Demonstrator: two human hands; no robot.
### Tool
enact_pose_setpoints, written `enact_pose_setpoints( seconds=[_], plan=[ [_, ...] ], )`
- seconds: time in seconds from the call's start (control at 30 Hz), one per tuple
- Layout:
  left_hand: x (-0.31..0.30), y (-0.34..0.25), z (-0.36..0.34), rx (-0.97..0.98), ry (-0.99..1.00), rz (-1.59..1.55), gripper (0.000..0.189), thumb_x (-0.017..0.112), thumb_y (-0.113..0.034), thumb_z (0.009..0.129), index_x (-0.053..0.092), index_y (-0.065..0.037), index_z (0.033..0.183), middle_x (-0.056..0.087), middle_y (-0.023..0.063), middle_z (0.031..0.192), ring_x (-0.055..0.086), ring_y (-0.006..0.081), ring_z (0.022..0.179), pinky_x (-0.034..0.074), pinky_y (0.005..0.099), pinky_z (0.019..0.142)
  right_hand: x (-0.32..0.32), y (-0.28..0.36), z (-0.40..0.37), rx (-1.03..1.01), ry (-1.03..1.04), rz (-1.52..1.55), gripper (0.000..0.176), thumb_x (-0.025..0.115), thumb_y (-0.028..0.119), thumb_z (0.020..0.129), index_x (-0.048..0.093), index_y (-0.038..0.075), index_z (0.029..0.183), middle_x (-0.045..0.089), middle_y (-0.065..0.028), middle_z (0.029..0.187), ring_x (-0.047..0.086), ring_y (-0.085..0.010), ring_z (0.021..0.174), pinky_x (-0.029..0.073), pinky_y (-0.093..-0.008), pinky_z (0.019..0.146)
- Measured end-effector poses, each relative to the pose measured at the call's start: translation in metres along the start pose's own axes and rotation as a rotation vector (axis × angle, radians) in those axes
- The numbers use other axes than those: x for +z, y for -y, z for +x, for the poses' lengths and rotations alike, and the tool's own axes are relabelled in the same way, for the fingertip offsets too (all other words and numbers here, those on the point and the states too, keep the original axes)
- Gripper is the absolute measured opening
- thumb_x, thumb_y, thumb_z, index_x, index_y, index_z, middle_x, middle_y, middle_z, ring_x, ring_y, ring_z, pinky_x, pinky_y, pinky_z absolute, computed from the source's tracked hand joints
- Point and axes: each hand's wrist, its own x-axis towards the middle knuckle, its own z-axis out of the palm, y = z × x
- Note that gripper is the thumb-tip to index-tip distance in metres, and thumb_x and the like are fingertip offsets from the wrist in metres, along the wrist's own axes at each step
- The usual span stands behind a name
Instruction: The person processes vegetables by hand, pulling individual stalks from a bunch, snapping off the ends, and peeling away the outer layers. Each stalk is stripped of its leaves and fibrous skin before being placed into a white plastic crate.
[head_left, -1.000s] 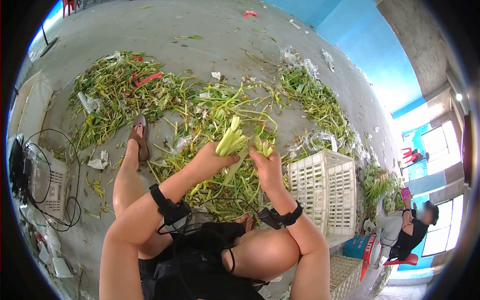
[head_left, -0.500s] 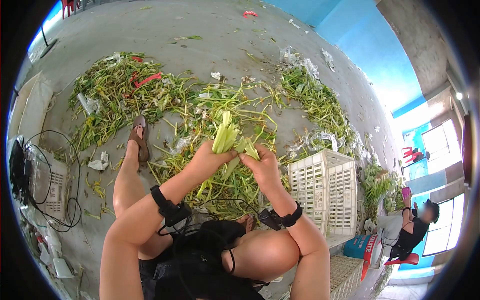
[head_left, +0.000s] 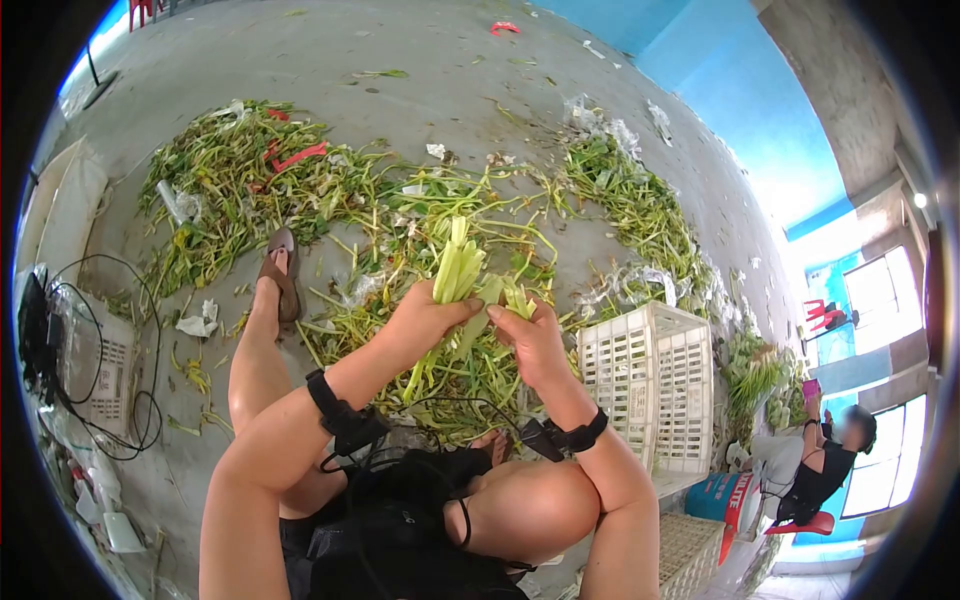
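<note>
My left hand [head_left: 422, 318] was closed round a stalk bundle [head_left: 457, 270], long axis running away from me, top leaning slightly right; my right hand [head_left: 528, 335], just beside it on the right, pinched a smaller stalk piece [head_left: 517, 298]; both hung over scattered greens [head_left: 470, 390].

stalks [head_left: 457, 272] partly hidden by left hand [head_left: 427, 316], lower crate [head_left: 690, 552] cropped
</note>
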Motion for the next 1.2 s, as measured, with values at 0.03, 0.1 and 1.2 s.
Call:
enact_pose_setpoints(
  seconds=[0.03, 0.1, 1.2],
  plan=[
    [0.000, 0.000, 0.000, 0.008, 0.000, 0.001, 0.016, 0.064, -0.013, 0.086, 0.063, 0.000, 0.095, 0.060, -0.0007, 0.076, 0.050, 0.0076, 0.064, 0.040, 0.0253, 0.058, 0.000, 0.000, 0.000, -0.002, 0.004, 0.006, 0.028, 0.066, 0.018, 0.086, 0.059, 0.004, 0.110, 0.057, 0.0067, 0.078, 0.044, -0.0011, 0.063, 0.033, -0.0201, 0.054],
    [-0.001, 0.000, 0.001, 0.011, 0.000, 0.014, 0.017, 0.064, -0.013, 0.086, 0.063, 0.001, 0.096, 0.061, -0.0001, 0.078, 0.051, 0.0080, 0.066, 0.041, 0.0255, 0.059, 0.001, 0.000, 0.001, -0.006, 0.000, 0.015, 0.027, 0.066, 0.018, 0.087, 0.060, 0.004, 0.110, 0.057, 0.0066, 0.079, 0.044, -0.0013, 0.063, 0.033, -0.0201, 0.055],
    [-0.002, -0.001, 0.004, 0.008, 0.021, 0.161, 0.015, 0.065, -0.015, 0.084, 0.061, -0.003, 0.093, 0.057, -0.0005, 0.069, 0.048, 0.0081, 0.057, 0.037, 0.0243, 0.051, 0.001, 0.002, 0.000, -0.157, -0.153, -0.523, 0.020, 0.068, 0.010, 0.083, 0.062, 0.000, 0.099, 0.062, -0.0022, 0.080, 0.053, -0.0072, 0.073, 0.045, -0.0263, 0.066]
  ],
)
